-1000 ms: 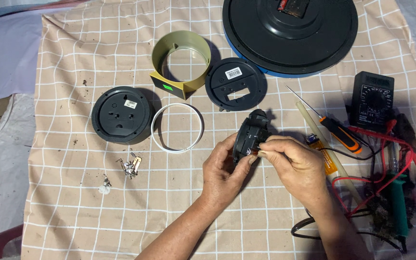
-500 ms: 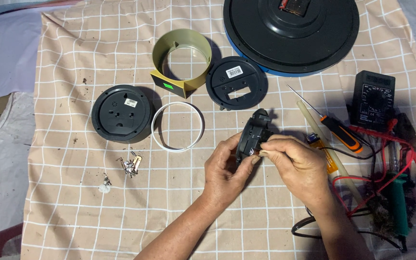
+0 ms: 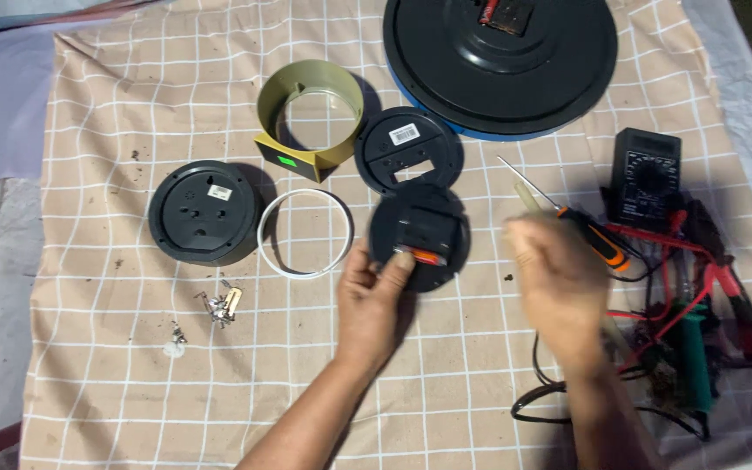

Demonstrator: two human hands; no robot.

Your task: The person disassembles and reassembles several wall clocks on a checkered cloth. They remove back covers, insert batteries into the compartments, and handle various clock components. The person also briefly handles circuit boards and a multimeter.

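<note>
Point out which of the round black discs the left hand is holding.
The one nearest the left hand, the black disc with a red part; the others lie untouched.

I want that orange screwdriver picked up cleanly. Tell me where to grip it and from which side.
Grip the screwdriver on its orange and black handle, coming from above. It lies flat on the cloth, the thick handle angled toward the red leads, the thin shaft pointing up-left. The blurred right hand partly covers it.

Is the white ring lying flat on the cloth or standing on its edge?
Flat: the white ring shows its full circle on the checked cloth.
</note>
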